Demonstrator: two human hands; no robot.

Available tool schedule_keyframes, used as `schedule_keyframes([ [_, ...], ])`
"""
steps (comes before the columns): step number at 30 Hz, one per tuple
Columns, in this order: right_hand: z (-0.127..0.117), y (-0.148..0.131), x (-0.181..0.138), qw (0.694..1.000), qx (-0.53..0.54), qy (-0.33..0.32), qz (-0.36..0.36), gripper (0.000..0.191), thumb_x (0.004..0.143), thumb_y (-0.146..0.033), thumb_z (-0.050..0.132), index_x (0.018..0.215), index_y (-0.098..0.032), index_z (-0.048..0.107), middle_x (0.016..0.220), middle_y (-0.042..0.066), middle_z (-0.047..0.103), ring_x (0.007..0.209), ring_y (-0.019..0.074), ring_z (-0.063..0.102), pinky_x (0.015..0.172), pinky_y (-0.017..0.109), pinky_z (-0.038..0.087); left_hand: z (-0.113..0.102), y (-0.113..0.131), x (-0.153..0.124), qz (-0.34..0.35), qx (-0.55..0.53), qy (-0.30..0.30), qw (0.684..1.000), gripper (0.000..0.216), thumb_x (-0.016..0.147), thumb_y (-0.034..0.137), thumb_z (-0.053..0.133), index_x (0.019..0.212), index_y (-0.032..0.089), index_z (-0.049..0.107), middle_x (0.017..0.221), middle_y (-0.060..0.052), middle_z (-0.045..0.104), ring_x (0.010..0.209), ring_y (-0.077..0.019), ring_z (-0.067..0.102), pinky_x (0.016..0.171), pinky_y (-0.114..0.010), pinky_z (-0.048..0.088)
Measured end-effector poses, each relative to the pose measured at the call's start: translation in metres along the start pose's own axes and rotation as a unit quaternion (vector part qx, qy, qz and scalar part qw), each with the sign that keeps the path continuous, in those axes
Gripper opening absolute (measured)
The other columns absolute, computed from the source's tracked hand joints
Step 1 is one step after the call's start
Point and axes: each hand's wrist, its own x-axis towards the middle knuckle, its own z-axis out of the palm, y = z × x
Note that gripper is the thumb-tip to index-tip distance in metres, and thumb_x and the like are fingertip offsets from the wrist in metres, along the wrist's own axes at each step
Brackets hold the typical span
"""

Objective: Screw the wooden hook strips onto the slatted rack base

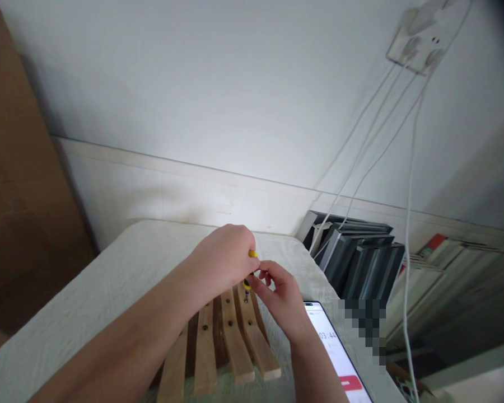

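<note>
A fan of wooden slats [231, 347] with dark screw holes lies on a table covered by a white cloth [109, 285]. My left hand [224, 260] is closed around the yellow handle of a small screwdriver [248, 274] that stands upright on one slat. The fingers of my right hand [279, 296] pinch the lower part of the screwdriver near its tip, just above the slat.
A phone [340, 358] with a lit timer screen lies to the right of the slats. Dark grey folders [357, 254] and books stand beyond the table's right edge. White cables [407, 224] hang from a wall socket. A brown board [17, 168] leans at left.
</note>
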Motion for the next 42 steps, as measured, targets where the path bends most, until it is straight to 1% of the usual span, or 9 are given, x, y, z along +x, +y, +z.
schedule_keyframes([
  [5, 0.0008, 0.0013, 0.0003, 1.000, -0.009, 0.015, 0.017, 0.012, 0.076, -0.029, 0.065, 0.084, -0.019, 0.063, 0.071, 0.000, 0.060, 0.064, 0.0139, 0.049, 0.058, 0.026, 0.039, 0.0011, -0.0020, 0.0015, -0.029, 0.016, 0.004, 0.999, 0.031, 0.073, 0.045, 0.058, 0.071, 0.017, 0.072, 0.064, -0.007, 0.067, 0.055, -0.0158, 0.055, 0.048, -0.026, 0.028],
  [11, 0.0000, 0.0005, -0.0002, 1.000, -0.019, 0.007, 0.002, 0.017, 0.078, -0.026, 0.062, 0.094, -0.021, 0.063, 0.077, 0.000, 0.060, 0.068, 0.0151, 0.050, 0.062, 0.027, 0.039, -0.0014, -0.0004, 0.0010, -0.007, 0.007, -0.006, 1.000, 0.026, 0.075, 0.038, 0.056, 0.075, 0.018, 0.073, 0.069, -0.007, 0.069, 0.058, -0.0164, 0.057, 0.051, -0.026, 0.031],
  [16, 0.0006, 0.0010, -0.0006, 1.000, -0.025, 0.017, 0.004, 0.013, 0.075, -0.025, 0.064, 0.087, -0.021, 0.061, 0.074, 0.000, 0.058, 0.067, 0.0149, 0.049, 0.060, 0.027, 0.038, -0.0024, 0.0020, -0.0007, -0.033, 0.023, -0.013, 0.999, 0.031, 0.073, 0.044, 0.058, 0.075, 0.017, 0.073, 0.065, -0.008, 0.067, 0.055, -0.0171, 0.055, 0.050, -0.026, 0.030],
  [19, 0.0003, 0.0001, -0.0010, 1.000, -0.023, 0.011, -0.008, 0.014, 0.076, -0.025, 0.064, 0.089, -0.021, 0.060, 0.077, 0.000, 0.059, 0.068, 0.0150, 0.050, 0.061, 0.027, 0.039, -0.0011, 0.0036, -0.0013, -0.017, 0.013, -0.008, 1.000, 0.028, 0.074, 0.040, 0.057, 0.073, 0.016, 0.072, 0.064, -0.007, 0.066, 0.054, -0.0153, 0.053, 0.049, -0.026, 0.029],
  [22, -0.0002, -0.0001, -0.0011, 1.000, -0.013, -0.001, -0.015, 0.009, 0.079, -0.025, 0.060, 0.087, -0.021, 0.061, 0.076, 0.000, 0.058, 0.068, 0.0149, 0.049, 0.060, 0.027, 0.039, -0.0002, 0.0050, -0.0011, -0.001, -0.008, -0.011, 1.000, 0.022, 0.073, 0.035, 0.057, 0.073, 0.018, 0.071, 0.066, -0.006, 0.067, 0.054, -0.0139, 0.052, 0.049, -0.025, 0.029],
  [27, 0.0008, 0.0022, -0.0005, 0.999, -0.024, 0.024, -0.008, 0.010, 0.075, -0.027, 0.064, 0.080, -0.021, 0.058, 0.072, 0.000, 0.057, 0.066, 0.0149, 0.048, 0.060, 0.027, 0.038, -0.0012, 0.0062, -0.0002, -0.025, 0.003, -0.005, 1.000, 0.028, 0.072, 0.042, 0.059, 0.070, 0.017, 0.072, 0.065, -0.007, 0.066, 0.054, -0.0146, 0.052, 0.049, -0.026, 0.029],
  [33, -0.0010, 0.0006, -0.0003, 0.999, -0.010, 0.014, -0.032, 0.011, 0.076, -0.023, 0.061, 0.087, -0.022, 0.059, 0.077, 0.000, 0.059, 0.069, 0.0151, 0.049, 0.062, 0.028, 0.039, -0.0004, 0.0045, -0.0008, 0.014, -0.004, -0.004, 1.000, 0.025, 0.075, 0.036, 0.056, 0.073, 0.018, 0.073, 0.066, -0.006, 0.067, 0.055, -0.0146, 0.053, 0.051, -0.026, 0.029],
  [39, -0.0014, 0.0041, -0.0009, 0.999, -0.022, 0.015, -0.021, 0.011, 0.073, -0.023, 0.063, 0.083, -0.021, 0.058, 0.074, -0.001, 0.056, 0.069, 0.0156, 0.048, 0.062, 0.028, 0.038, -0.0032, 0.0058, -0.0036, -0.017, 0.015, -0.001, 1.000, 0.029, 0.074, 0.042, 0.057, 0.069, 0.018, 0.072, 0.060, -0.006, 0.065, 0.052, -0.0148, 0.050, 0.049, -0.027, 0.026],
  [42, -0.0024, 0.0026, -0.0010, 0.999, -0.024, 0.011, -0.019, 0.013, 0.073, -0.023, 0.064, 0.085, -0.021, 0.058, 0.075, -0.001, 0.057, 0.070, 0.0157, 0.049, 0.062, 0.028, 0.037, -0.0042, 0.0057, -0.0039, -0.004, 0.010, -0.005, 1.000, 0.028, 0.074, 0.041, 0.057, 0.068, 0.018, 0.072, 0.059, -0.006, 0.064, 0.051, -0.0146, 0.050, 0.049, -0.027, 0.027],
])
